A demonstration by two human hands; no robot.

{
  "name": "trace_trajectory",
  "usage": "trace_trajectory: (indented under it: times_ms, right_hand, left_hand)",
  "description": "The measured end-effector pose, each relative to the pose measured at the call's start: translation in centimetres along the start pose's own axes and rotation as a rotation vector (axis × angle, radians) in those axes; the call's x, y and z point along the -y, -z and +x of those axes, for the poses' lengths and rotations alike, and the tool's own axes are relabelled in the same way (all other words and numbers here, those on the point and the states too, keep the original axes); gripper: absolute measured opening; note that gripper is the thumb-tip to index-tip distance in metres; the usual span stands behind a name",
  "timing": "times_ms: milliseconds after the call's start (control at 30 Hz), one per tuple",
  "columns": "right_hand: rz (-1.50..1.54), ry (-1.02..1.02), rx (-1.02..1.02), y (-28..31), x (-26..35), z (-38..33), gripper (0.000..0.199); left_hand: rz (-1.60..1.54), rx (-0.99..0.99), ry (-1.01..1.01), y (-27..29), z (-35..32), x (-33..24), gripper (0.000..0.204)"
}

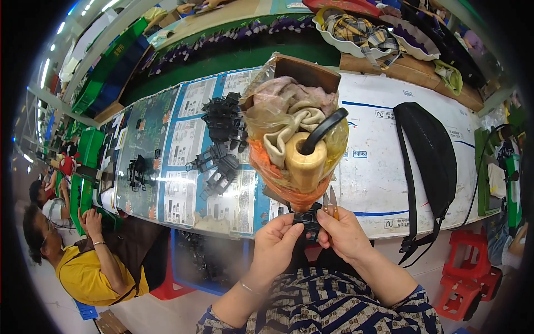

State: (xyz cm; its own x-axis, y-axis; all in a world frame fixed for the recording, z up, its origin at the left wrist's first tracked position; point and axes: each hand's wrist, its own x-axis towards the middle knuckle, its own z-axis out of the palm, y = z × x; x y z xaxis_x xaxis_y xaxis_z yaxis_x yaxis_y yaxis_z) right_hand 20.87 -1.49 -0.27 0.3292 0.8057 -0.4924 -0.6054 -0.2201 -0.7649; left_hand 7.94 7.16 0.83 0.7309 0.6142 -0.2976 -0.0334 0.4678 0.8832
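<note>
Both my hands hold one small black plastic part [309, 220] just off the table's near edge. My left hand [276, 244] pinches its left side with thumb and fingers. My right hand [342, 232] grips its right side and also holds a small cutting tool [331, 201] whose blades point up. Straight above the part stands a clear plastic bag [295, 133] stuffed with cloth, a tan cylinder and a black curved handle. More black plastic parts [221, 146] lie in a heap on the table to the left.
The table [384, 183] is covered with printed sheets and white board. A black strapped bag [429, 156] lies at the right. A blue crate [203, 267] of black parts sits under the table. Another person in yellow [83, 261] sits at the left. Red stools [464, 273] stand at the right.
</note>
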Motion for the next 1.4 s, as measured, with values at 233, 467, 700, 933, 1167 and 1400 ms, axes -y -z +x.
trace_trajectory:
  times_ms: [233, 467, 700, 933, 1167, 1400]
  right_hand:
    - [0.004, -0.009, -0.009, 0.01, 0.12, -0.22, 0.023]
    - [0.013, -0.009, -0.002, -0.08, 0.33, -0.26, 0.023]
    - [0.018, -0.003, 0.012, -0.17, 0.3, -0.34, 0.025]
    - [0.035, -0.015, 0.007, -0.13, 0.26, -0.35, 0.025]
    - [0.055, -0.017, 0.009, -0.15, 0.28, -0.38, 0.024]
    - [0.043, -0.022, 0.006, -0.12, 0.15, -0.36, 0.024]
  left_hand:
    - [0.006, -0.009, 0.0, -0.24, -0.18, -0.17, 0.018]
    - [-0.006, -0.018, -0.003, -0.26, -0.1, -0.1, 0.017]
    - [0.003, -0.033, 0.003, -0.32, -0.25, -0.13, 0.017]
    - [0.019, -0.044, 0.036, -0.53, -0.3, -0.59, 0.018]
    - [0.015, -0.036, 0.037, -0.42, -0.28, -0.5, 0.018]
    - [0.033, -0.032, 0.025, -0.24, -0.2, -0.32, 0.018]
